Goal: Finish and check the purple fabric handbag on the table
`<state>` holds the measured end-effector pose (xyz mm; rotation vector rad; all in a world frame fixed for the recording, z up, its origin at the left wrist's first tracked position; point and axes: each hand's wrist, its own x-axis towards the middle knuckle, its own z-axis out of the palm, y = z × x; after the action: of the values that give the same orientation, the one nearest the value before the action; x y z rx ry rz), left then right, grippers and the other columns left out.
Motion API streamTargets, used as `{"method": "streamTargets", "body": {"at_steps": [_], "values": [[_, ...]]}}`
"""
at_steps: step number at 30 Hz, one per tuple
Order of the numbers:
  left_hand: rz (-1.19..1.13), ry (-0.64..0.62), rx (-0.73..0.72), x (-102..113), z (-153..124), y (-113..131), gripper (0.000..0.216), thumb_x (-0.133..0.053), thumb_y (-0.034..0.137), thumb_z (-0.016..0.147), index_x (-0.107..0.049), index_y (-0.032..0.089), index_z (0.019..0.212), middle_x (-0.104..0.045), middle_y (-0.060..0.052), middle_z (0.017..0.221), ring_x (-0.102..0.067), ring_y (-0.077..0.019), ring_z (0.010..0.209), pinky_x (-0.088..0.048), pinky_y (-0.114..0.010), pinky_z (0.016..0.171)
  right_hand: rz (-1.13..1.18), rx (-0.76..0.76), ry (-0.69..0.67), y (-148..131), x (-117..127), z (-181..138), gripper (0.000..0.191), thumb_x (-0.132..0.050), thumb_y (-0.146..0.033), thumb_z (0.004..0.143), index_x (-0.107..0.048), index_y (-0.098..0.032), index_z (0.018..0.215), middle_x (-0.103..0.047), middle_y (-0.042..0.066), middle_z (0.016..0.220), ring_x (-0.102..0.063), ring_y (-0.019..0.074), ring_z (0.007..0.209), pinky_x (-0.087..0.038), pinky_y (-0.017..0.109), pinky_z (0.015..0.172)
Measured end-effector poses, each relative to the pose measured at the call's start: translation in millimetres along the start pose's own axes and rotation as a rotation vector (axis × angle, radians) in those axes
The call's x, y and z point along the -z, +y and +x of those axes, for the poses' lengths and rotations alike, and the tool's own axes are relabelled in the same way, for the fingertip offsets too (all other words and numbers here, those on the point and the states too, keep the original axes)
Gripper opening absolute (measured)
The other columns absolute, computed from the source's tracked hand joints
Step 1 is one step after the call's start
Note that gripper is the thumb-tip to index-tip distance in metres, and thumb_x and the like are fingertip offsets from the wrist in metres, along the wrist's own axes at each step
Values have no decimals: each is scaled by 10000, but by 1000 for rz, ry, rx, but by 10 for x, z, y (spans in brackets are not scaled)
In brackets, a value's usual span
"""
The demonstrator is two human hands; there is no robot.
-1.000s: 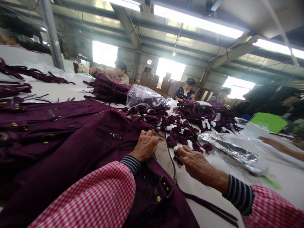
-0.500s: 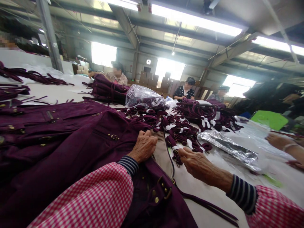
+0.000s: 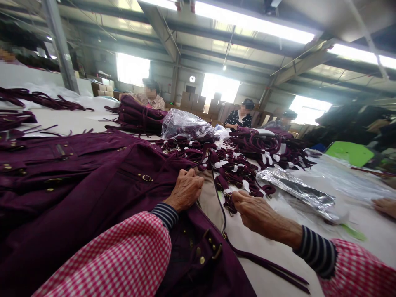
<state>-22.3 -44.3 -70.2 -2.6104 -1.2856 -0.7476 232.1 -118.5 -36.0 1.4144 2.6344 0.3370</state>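
- Wearing on the left arm a loose, puffy cloth sleeve checked in pinkish red and white (image 3: 123, 251), with small, closely set squares.
- Showing beneath its front edge a snug, dark navy knit cuff with thin pale-grey stripes (image 3: 165, 214) running around the wrist.
- Bare forward of that cuff at the left grip (image 3: 186, 190), with the knuckles uppermost.
- Dressed alike on the right arm: a matching red-and-white checked cloth sleeve (image 3: 360, 270), gathered into small puckers along its edge and cut off by the picture's lower right corner.
- Exposing there a dark navy cuff with pale-grey bands (image 3: 316, 251), seen at greater length than on the left.
- Bare beyond, along wrist and right grip (image 3: 252, 209).
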Motion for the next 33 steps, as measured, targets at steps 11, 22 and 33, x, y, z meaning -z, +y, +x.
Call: {"method": "streamTargets", "body": {"at_steps": [11,22,33], "values": [[2,-3,10,8,-10,0,47,-594,162,835,-600,193,801,-646,-60,861,-527,-234,906,-300,-408,816,-5,16,-52,-26,91,96,160,-477,-28,645,-496,-181,690,-600,68,949,-540,190,903,-324,334,642],[5,-23,9,50,-11,16,35,-593,169,841,-613,184,816,-650,-63,882,-525,-233,910,-310,-405,834,-17,5,-88,-34,96,92,145,-489,-46,631,-457,-182,668,-595,68,934,-537,190,902,-286,336,616],[13,-7,10,23,-9,8,38,-592,164,838,-610,189,814,-646,-60,877,-530,-231,908,-301,-403,816,-20,105,29,31,-51,136,227,-459,12,789,-595,-166,824,-591,73,1067,-550,196,981,-386,294,671]]}}
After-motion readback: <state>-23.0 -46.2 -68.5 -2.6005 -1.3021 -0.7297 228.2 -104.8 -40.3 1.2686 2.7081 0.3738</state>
